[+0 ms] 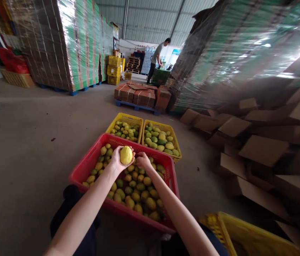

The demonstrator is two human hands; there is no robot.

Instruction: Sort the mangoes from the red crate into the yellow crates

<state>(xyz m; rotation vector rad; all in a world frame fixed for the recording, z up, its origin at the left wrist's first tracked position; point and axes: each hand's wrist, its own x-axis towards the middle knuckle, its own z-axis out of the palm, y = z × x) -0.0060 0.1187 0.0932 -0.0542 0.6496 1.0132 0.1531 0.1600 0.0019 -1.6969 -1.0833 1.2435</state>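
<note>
My left hand (116, 160) holds up a bright yellow lemon (126, 155), its fingers curled around the underside and edges. Just to the right, my right hand (143, 161) is closed with the fingers curled downward; whatever they grip, if anything, is hidden. Both hands are over the far half of a red plastic crate (86, 150). Many green-yellow lemons (135, 196) lie loose inside it. Touching or nearly touching its far side are two yellow crates, one on the left (109, 127) and one on the right (178, 143), both holding lemons.
Flattened and folded cardboard boxes (263, 149) are heaped on the right. An empty-looking yellow crate (220, 227) stands at lower right. Cartons (144, 97) sit on a blue pallet (136, 106) ahead. Wrapped stacks (83, 46) rise on both sides; a person (157, 57) stands farther back.
</note>
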